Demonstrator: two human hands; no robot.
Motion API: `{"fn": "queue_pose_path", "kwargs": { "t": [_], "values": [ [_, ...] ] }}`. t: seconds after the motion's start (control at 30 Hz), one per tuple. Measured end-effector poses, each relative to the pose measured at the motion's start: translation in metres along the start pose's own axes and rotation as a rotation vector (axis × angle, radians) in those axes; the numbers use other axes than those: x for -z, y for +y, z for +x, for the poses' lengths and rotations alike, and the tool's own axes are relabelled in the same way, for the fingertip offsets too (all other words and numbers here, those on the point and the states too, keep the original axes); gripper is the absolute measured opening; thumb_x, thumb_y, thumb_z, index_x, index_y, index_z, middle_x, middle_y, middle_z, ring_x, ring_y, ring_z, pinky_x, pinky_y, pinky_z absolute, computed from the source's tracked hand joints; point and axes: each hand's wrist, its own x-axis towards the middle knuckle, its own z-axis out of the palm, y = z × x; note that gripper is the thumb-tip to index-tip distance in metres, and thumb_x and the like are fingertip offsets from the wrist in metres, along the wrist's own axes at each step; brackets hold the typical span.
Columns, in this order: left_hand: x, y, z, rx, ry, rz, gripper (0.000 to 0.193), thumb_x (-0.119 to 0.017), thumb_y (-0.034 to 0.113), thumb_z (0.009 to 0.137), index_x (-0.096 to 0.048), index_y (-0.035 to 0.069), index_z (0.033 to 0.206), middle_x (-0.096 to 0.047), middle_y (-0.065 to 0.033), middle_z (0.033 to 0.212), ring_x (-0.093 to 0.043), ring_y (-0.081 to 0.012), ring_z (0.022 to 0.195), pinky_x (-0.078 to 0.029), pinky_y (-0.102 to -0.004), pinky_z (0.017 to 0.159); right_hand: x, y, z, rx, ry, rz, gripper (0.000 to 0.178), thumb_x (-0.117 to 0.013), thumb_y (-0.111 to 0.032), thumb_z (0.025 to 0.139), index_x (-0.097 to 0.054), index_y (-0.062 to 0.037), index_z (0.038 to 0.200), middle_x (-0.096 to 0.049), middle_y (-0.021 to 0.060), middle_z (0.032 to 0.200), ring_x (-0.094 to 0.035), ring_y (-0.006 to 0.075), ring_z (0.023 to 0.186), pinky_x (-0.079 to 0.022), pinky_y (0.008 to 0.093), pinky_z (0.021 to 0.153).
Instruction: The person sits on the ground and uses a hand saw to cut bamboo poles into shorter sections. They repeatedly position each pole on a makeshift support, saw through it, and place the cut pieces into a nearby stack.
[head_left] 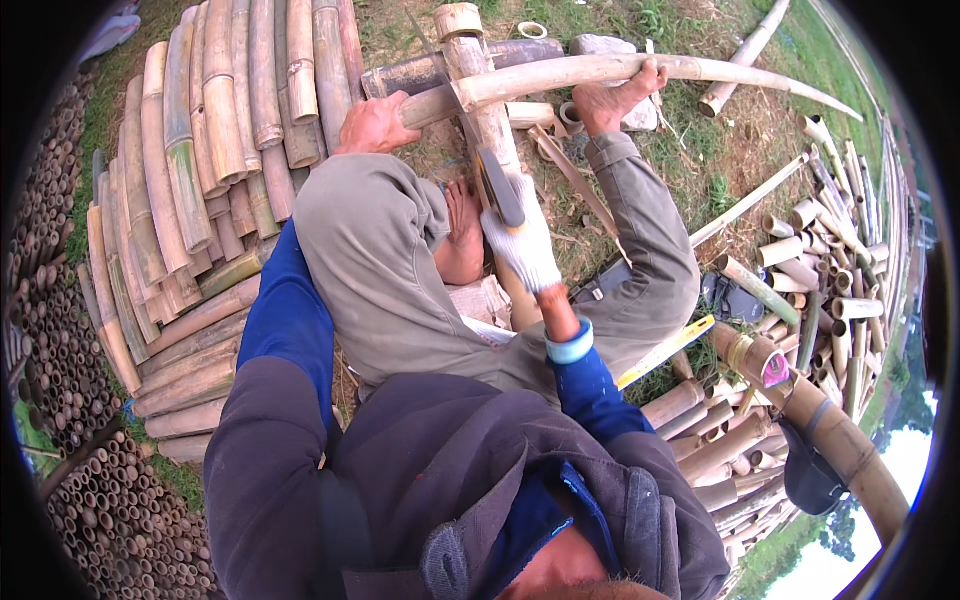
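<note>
A long pale bamboo pole [590,70] lies crosswise in front of me, resting over a thicker bamboo support [492,135]. My left hand [376,126] is closed around the pole's left end. My right hand [522,232], in a white knit glove, grips the dark handle of a handsaw [500,188]. The saw's thin blade runs up from the handle and crosses the pole just right of my left hand; how deep it sits in the bamboo I cannot tell. My bare right foot [608,102] presses on the pole farther right. My other foot [462,235] is beside the support.
Stacked bamboo lengths [215,100] fill the left side. Many short cut pieces [830,260] are heaped at the right. A yellow strip-like tool [665,352] lies beside my right leg. A dark cap [808,470] hangs from a thick bamboo pole [840,440] at the lower right.
</note>
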Motion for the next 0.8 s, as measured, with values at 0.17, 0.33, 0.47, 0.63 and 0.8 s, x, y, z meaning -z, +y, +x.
{"fn": "queue_pose_path", "kwargs": {
  "t": [0.17, 0.33, 0.47, 0.63, 0.8],
  "values": [
    [-0.014, -0.003, -0.01, -0.014, 0.013, -0.008, 0.064, -0.083, 0.047, 0.078, -0.069, 0.015, 0.131, -0.079, -0.0246, 0.101, -0.076, -0.0459, 0.097, -0.061, -0.0542, 0.089, 0.088, -0.067, -0.142, -0.248, -0.173, -0.097, 0.063, -0.069, 0.002, 0.086, -0.052, 0.0006, 0.147, -0.064, 0.0177, 0.134, -0.066, 0.031, 0.126, -0.05, 0.0378, 0.112],
    [-0.014, 0.004, -0.01, -0.013, 0.047, -0.029, 0.056, -0.082, 0.046, 0.078, -0.07, 0.011, 0.12, -0.079, -0.0259, 0.099, -0.077, -0.0453, 0.095, -0.061, -0.0549, 0.088, -0.015, 0.042, 0.008, -0.088, -0.025, 0.014, 0.052, -0.072, -0.006, 0.088, -0.06, -0.0031, 0.139, -0.066, 0.0184, 0.114, -0.068, 0.0339, 0.106, -0.055, 0.0416, 0.098],
    [-0.015, 0.005, -0.003, -0.045, 0.072, -0.026, 0.061, -0.084, 0.047, 0.077, -0.071, 0.015, 0.128, -0.079, -0.0248, 0.102, -0.076, -0.0466, 0.097, -0.06, -0.0556, 0.089, -0.032, 0.042, 0.068, -0.026, -0.046, -0.011, 0.049, -0.076, -0.011, 0.088, -0.062, -0.0021, 0.134, -0.068, 0.0179, 0.114, -0.069, 0.034, 0.104, -0.055, 0.0425, 0.096],
    [-0.022, 0.015, 0.003, -0.083, -0.001, -0.045, 0.067, -0.084, 0.047, 0.076, -0.069, 0.015, 0.134, -0.079, -0.0246, 0.105, -0.076, -0.0464, 0.097, -0.061, -0.0556, 0.09, 0.05, -0.027, -0.077, -0.298, -0.102, -0.062, 0.058, -0.072, -0.003, 0.087, -0.054, -0.0008, 0.143, -0.066, 0.0198, 0.127, -0.069, 0.0315, 0.116, -0.055, 0.0388, 0.102],
    [-0.028, 0.012, 0.001, -0.075, 0.04, -0.039, 0.064, -0.086, 0.044, 0.076, -0.07, 0.015, 0.13, -0.079, -0.0231, 0.102, -0.077, -0.0457, 0.095, -0.062, -0.0555, 0.087, 0.072, -0.043, -0.111, -0.26, -0.116, -0.147, 0.06, -0.069, -0.002, 0.088, -0.055, -0.0021, 0.146, -0.066, 0.0191, 0.131, -0.068, 0.0334, 0.125, -0.053, 0.0392, 0.108]
  ]
}}
